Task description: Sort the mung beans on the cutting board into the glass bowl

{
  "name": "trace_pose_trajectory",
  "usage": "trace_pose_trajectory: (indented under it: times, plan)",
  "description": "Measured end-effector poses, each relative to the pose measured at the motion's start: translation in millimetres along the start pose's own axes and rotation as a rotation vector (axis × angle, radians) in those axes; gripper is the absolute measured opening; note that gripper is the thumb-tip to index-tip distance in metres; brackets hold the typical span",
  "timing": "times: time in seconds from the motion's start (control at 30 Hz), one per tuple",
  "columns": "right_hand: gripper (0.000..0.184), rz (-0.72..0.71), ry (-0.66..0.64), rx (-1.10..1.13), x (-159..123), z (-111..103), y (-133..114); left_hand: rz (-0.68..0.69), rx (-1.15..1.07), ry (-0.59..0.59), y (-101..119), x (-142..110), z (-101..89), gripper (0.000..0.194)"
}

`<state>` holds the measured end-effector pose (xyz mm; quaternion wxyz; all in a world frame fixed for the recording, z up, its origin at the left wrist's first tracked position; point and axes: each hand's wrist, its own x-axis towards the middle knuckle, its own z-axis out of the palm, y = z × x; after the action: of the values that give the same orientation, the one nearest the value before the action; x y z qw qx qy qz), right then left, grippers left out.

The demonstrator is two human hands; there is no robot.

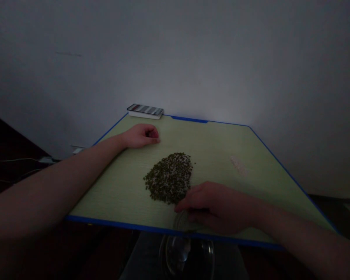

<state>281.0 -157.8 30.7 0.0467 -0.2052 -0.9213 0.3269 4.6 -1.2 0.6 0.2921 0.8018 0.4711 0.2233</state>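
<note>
A pile of small green beans mixed with white grains [172,177] lies mid-table. My left hand [142,135] rests on its side beyond the pile, to the left. Its fingers are loosely curled towards the thumb, with nothing visible in them. At the pile's near right edge is my right hand [205,204], fingers closed and pointing down. What they may hold is hidden. Just below these fingertips, a faint clear round rim [179,221] shows at the table's front edge. A small patch of white grains [238,164] lies apart on the right.
The pale green table [218,140] has a blue edge and stands against a wall. A phone [146,111] lies on a white box at the back left. Below the front edge, a shiny round bowl [188,258] sits between my legs. Cables [45,160] run at the left.
</note>
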Motion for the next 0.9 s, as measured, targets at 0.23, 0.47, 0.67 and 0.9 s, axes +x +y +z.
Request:
trace_pose_trajectory:
  times: [0.23,0.47,0.67,0.9]
  plan:
    - [0.032,0.0,-0.093,-0.025,-9.8,-5.1,-0.2,-0.004,-0.024,-0.004,1.9,-0.4,0.1,0.026]
    - [0.029,0.135,-0.15,0.028,-27.2,-25.0,6.8,0.022,-0.005,-0.002,-3.4,1.1,0.0,0.026]
    - [0.023,0.349,0.003,-0.064,-35.0,-38.0,25.3,0.024,-0.002,-0.008,-3.8,0.4,-0.4,0.028]
    - [0.024,0.561,0.238,-0.218,-34.8,-48.6,48.7,0.033,0.004,-0.019,-6.5,0.4,-0.6,0.029]
